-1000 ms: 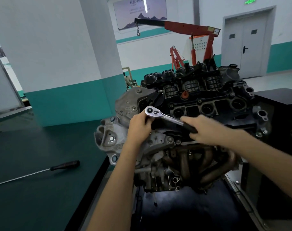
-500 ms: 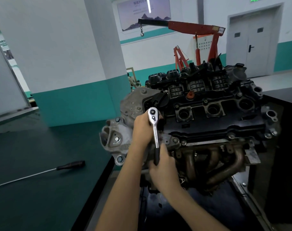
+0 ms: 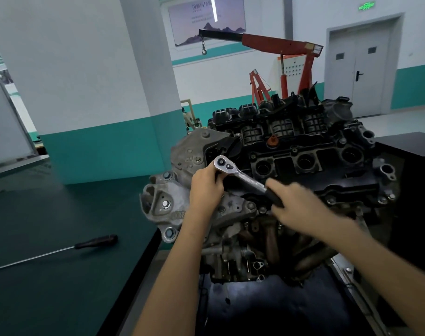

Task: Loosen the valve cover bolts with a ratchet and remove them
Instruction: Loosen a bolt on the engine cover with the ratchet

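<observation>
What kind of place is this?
Probably an auto repair or training workshop: a bare engine sits up front, a red engine hoist stands behind it, and a ratchet is in use.

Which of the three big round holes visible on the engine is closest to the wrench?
The leftmost hole, just beside the silver shaft of the ratchet. The middle hole and right hole lie farther right along the black valve cover.

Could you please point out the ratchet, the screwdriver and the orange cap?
ratchet [image 3: 247, 178]: head view, chrome shank.
screwdriver [image 3: 96, 241]: head view, black handle.
orange cap [image 3: 272, 142]: head view, its body.
</observation>
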A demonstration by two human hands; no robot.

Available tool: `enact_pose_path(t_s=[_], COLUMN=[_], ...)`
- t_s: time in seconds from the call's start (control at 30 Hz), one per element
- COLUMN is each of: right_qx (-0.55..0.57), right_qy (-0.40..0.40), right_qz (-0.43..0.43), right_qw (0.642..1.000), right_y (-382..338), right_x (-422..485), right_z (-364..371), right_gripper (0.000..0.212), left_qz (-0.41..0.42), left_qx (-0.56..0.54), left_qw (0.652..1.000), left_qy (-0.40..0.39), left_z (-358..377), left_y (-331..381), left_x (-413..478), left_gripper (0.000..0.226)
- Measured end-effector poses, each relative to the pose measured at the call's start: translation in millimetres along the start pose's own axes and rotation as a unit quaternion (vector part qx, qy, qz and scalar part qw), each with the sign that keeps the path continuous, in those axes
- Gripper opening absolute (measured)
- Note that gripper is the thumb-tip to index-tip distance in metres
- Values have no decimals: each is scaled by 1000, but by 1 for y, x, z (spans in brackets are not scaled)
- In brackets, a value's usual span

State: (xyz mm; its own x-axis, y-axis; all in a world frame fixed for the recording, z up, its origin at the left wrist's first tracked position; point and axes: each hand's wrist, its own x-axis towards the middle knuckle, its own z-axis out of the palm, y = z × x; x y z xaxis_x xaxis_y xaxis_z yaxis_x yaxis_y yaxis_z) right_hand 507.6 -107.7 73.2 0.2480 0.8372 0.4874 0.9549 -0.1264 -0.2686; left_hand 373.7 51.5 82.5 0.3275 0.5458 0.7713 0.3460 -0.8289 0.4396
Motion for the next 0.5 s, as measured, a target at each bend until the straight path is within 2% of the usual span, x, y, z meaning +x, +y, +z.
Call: enact_pose_path(t_s=[0.07,0.1,0.17,0.23,0.3,0.37,0.43,0.5], right_qx=[190,250,303,338,341,306,248,141], right_qy=[-7,7,42,59,47,8,-37,-60], right_qz=[66,90,131,154,159,120,56,-1], right_qw=[980,964,943,926,925,945,966,988], right_y=[-34,-53,-90,-114,-111,-85,-48,-10], right_x=[-26,-31,-30,-29,-27,-28,-26,-9], right_z=[33,49,76,90,89,72,43,7], right_gripper=[24,24,29,43,47,40,31,31], left_qz=[-2,-4,-17,-28,-24,-7,17,30], left_qx=[14,17,19,1,-31,-54,-57,-43], left_qw=[1000,1000,999,998,997,997,995,995], left_qy=[-7,-17,-40,-57,-59,-62,-79,-84], left_z=[1,1,2,1,-2,-5,-7,-8], left_y=[0,-1,-5,-6,-4,-2,-1,0], left_x=[1,2,5,4,3,1,1,1], left_gripper=[7,8,10,11,17,20,25,21])
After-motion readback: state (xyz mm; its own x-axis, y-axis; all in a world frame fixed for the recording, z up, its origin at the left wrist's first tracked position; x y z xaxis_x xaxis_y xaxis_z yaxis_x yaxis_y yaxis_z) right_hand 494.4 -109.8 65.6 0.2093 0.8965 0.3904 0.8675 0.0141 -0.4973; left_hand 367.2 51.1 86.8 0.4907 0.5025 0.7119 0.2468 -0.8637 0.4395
